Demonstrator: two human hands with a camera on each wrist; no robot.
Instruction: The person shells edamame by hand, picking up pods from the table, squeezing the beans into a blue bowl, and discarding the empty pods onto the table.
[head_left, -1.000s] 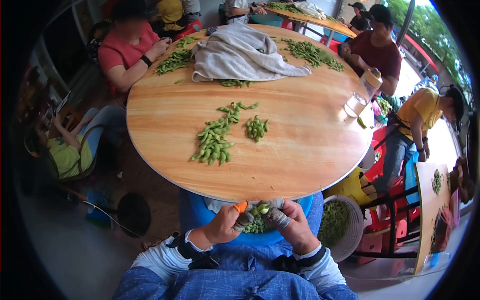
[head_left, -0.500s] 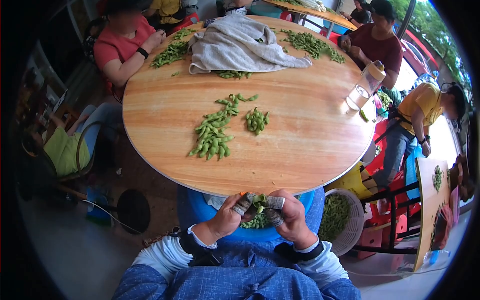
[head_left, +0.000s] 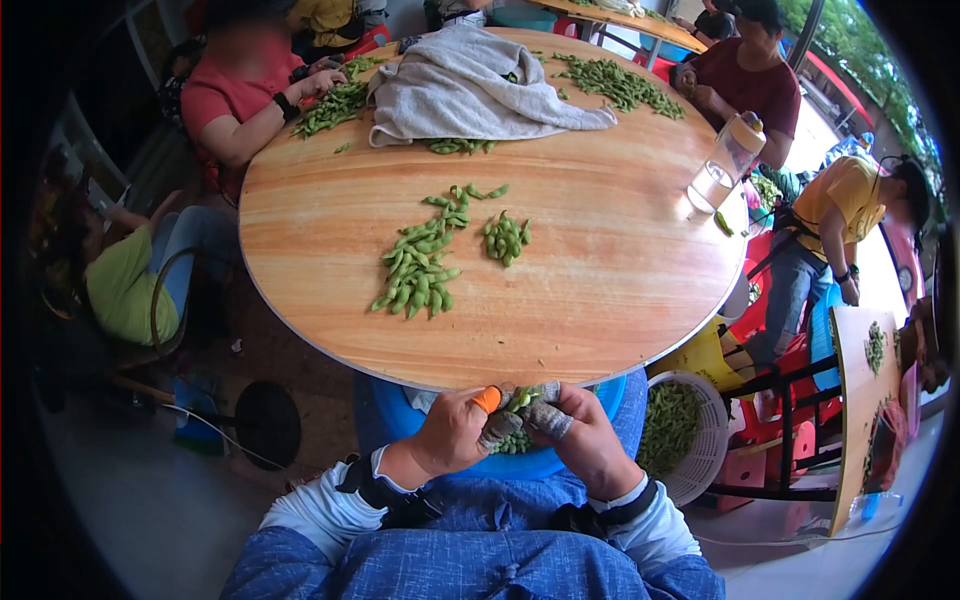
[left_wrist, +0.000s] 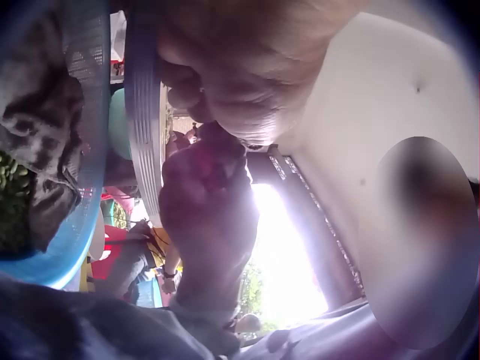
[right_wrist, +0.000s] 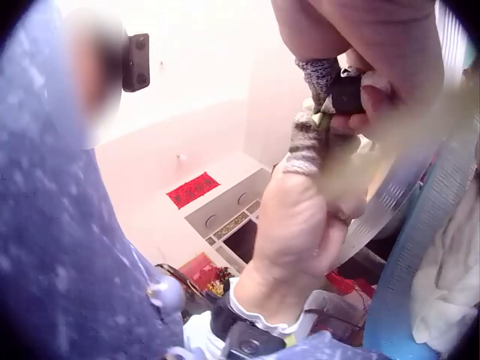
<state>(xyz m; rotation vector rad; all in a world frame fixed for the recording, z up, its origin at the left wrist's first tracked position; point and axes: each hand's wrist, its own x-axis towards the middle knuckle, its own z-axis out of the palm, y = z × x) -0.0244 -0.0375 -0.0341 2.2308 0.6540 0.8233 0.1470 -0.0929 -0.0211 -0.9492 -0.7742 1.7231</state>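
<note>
Edamame pod (head_left: 521,401) pinched btwn left hand (head_left: 455,432) & right hand (head_left: 585,436).

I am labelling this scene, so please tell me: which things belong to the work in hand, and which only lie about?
Job in hand: left hand and right hand, both pinching a bean pod; blue basin under them; pile of pods on the table.
Lying about: grey cloth; bottle.

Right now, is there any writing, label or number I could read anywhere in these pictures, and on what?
No text can be read anywhere.
Bottle on the table: no legible label.
Red patch in the right wrist view: any marks too blurred to read.
</note>
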